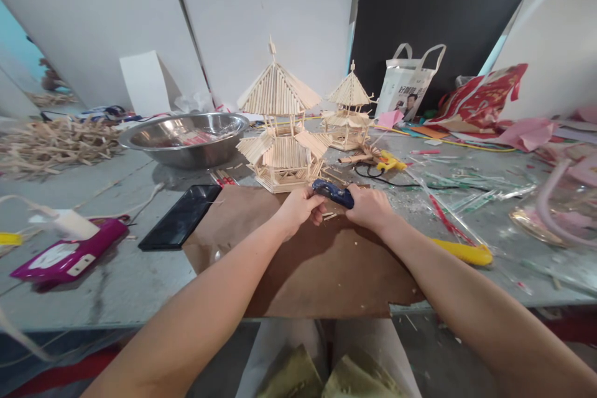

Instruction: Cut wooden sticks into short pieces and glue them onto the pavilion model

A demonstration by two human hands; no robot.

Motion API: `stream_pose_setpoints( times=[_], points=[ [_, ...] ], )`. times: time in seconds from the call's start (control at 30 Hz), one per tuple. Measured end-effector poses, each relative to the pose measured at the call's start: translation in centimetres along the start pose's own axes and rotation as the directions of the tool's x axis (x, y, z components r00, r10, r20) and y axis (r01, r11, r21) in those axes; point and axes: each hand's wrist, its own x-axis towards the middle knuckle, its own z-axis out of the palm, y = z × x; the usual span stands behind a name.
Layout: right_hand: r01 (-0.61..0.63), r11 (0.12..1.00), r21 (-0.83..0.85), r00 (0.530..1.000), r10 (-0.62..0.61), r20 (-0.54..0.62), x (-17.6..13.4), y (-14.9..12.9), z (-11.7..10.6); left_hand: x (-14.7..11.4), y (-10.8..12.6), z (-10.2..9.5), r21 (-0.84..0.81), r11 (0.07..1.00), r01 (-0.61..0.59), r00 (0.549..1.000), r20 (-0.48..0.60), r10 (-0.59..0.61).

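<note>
My right hand (370, 206) is wrapped round a dark blue hand tool (336, 193), whose exact kind I cannot make out. The tool points left, with its far end at the fingers of my left hand (302, 206). Those fingers are pinched together by the tool's end; what is between them is too small to tell. Both hands are above a brown board (321, 267). Just behind them stands a two-tiered pavilion model (285, 127) built from thin wooden sticks. A few short stick pieces (329, 216) lie below the tool.
A smaller stick pavilion (351, 113) and a yellow glue gun (390, 161) are behind on the right. To the left are a steel basin (186, 140), a phone (181, 216), a purple power strip (72, 255) and a stick pile (56, 143). A yellow-handled tool (464, 253) lies right.
</note>
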Motion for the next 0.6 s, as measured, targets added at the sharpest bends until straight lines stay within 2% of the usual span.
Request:
stream_pose_setpoints(
  times=[0.5,0.6],
  points=[
    [-0.004,1.000,0.027,0.999,0.003,0.041,-0.03,-0.02,-0.26,0.18,-0.15,-0.16,0.026,0.999,0.022,1.000,-0.003,-0.022],
    [0.013,0.998,0.054,1.000,-0.013,-0.002,-0.11,0.06,-0.37,0.13,-0.24,-0.11,0.051,0.999,-0.006,1.000,0.011,0.005]
  ],
)
